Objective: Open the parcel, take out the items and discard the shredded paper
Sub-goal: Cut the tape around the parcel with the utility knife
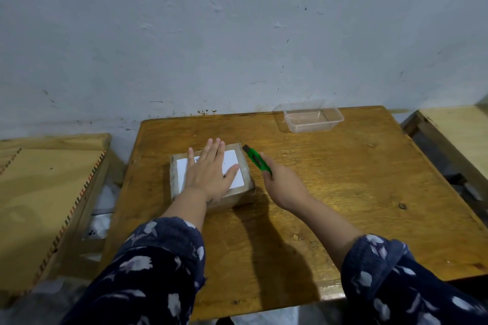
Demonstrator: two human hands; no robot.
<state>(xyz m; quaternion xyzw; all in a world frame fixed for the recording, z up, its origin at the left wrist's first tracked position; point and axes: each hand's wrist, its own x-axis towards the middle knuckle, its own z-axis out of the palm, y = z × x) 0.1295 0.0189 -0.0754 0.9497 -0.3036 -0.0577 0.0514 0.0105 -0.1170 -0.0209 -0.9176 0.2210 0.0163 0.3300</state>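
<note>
Brown parcel (212, 178) taped shut, sitting left of centre on the wooden table (330, 192), white label (236, 169) facing up, its left side near the table's left edge. Left hand (211, 170) flat on the parcel top, palm down, fingers spread and extended toward the far wall, covering most of the label; nothing gripped. Right hand (281, 182) just beside the parcel's right side, fist closed around a green utility knife (257, 159), tip pointing away and to the left, close to the parcel's far right corner; blade possibly extended, too small to tell. Knife tip apart from the cardboard, or nearly touching; hard to separate at this angle. Clear plastic container (309, 116) at the far edge of the table, right of centre, well apart from both hands. Broad bare tabletop to the right of the right hand and toward the near edge. Dark floral sleeves (158, 266) pushed up on both forearms. Lower wooden surface (47, 192) to the left across a narrow gap, another pale one (459, 137) off the right corner. Scuffed pale wall (237, 34) directly behind the table's far edge.
</note>
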